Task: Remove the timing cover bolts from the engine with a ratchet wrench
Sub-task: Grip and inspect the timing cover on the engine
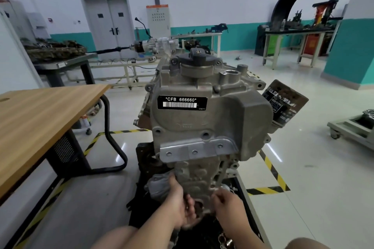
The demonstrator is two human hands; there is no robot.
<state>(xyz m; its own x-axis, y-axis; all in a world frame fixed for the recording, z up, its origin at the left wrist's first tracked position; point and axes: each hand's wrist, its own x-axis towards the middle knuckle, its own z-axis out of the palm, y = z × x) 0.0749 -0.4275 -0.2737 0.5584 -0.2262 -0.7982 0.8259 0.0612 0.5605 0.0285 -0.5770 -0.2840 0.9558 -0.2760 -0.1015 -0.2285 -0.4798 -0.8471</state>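
A grey aluminium engine (202,119) stands upright in the middle of the view, with a black label reading CFB 666660 on its upper cover. The lower timing cover (199,180) runs down its front face, below a plate with three bolts (194,152). My left hand (178,202) is at the left lower edge of that cover, fingers curled against it. My right hand (226,202) is at the right lower edge, fingers curled on the metal. No ratchet wrench shows in either hand. What the fingertips hold is hidden.
A wooden-topped table (40,119) with black legs stands close on the left. The engine sits on a dark stand (145,188) inside yellow-black floor tape (269,189). An oil filter (283,103) sticks out on the engine's right. Workbenches and a grey cart (352,127) lie farther off.
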